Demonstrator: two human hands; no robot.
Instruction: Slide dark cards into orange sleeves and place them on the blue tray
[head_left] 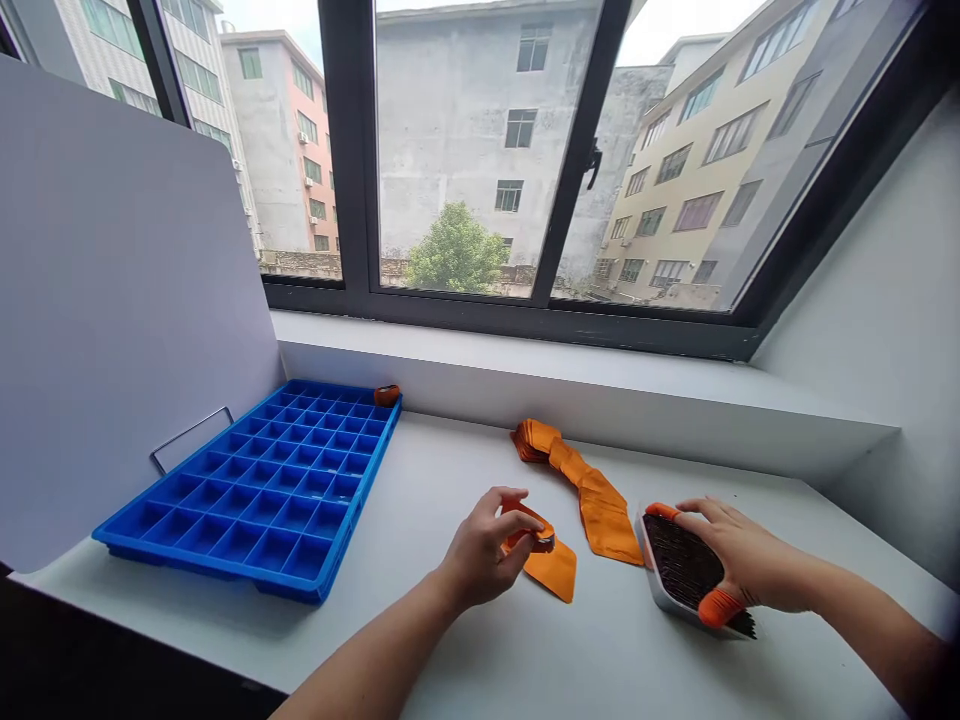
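My left hand (pixel 487 548) is closed in a pinch on a small orange pouch (pixel 546 560), with a little dark piece at its fingertips, just above the white table (pixel 465 470). My right hand (pixel 742 560) rests over a shallow grey tray (pixel 686 575) filled with thin dark pieces; its fingers, with orange finger cots on thumb and forefinger, curl at the tray's rim. A spread row of flat orange pouches (pixel 581 480) lies between and behind the hands. What the right fingers hold, if anything, is hidden.
A blue compartment tray (pixel 266 490) sits at the left, with one orange item (pixel 387 395) in its far right corner cell. A white board (pixel 112 300) stands behind it. A raised window ledge (pixel 585 390) borders the table's far side.
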